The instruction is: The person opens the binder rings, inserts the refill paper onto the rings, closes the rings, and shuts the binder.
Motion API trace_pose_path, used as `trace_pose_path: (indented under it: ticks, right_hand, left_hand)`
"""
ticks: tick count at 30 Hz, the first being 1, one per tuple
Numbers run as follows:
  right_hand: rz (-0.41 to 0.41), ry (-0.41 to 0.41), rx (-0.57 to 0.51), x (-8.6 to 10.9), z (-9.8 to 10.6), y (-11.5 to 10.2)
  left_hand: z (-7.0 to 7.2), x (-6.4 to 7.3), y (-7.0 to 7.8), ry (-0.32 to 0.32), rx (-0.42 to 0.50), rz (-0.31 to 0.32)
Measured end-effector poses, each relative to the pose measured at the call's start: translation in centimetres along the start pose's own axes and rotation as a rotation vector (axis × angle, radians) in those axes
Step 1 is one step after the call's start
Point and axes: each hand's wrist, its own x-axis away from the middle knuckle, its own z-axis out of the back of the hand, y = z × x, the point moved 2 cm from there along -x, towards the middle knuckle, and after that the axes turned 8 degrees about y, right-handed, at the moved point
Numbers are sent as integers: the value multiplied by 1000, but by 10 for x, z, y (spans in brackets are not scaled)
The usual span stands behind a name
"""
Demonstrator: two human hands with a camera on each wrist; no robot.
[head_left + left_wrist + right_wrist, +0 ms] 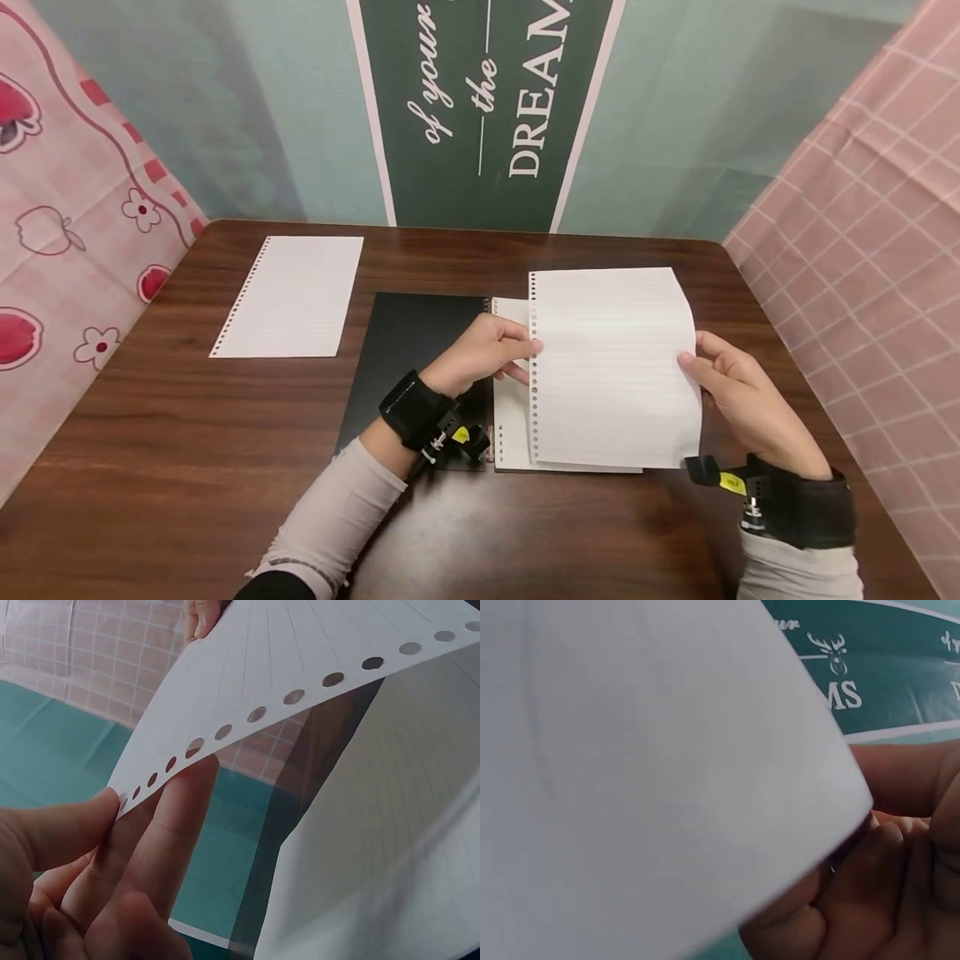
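Observation:
A lined loose-leaf sheet (611, 375) with a row of punched holes down its left edge is held up over an open ring binder (405, 350). My left hand (487, 350) pinches the holed edge between thumb and fingers; the left wrist view shows the thumb on top and fingers (176, 817) beneath the holes. With thumb and fingers, my right hand (738, 392) grips the sheet's right edge, and the paper bows slightly there. Under the sheet, a stack of paper (512, 442) lies on the binder's right side. The binder's rings are mostly hidden by my left hand and wrist.
Another holed sheet (292, 296) lies flat at the table's back left. The brown wooden table (187, 467) ends at a green cloth backdrop (285, 108) with printed lettering. Patterned pink cloths hang at the left and right sides (877, 275).

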Motion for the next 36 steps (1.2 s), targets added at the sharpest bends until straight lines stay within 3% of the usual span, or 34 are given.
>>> trace_pose_path:
  ticks: [8, 16, 36]
  right_hand:
    - [-50, 0, 9, -8, -13, 3]
    - [-139, 34, -50, -15, -25, 12]
    - [-226, 44, 46, -31, -41, 33]
  left_hand:
    - [14, 6, -2, 17, -22, -17]
    - [20, 10, -14, 23, -25, 16]
    - [28, -1, -35, 30, -52, 90]
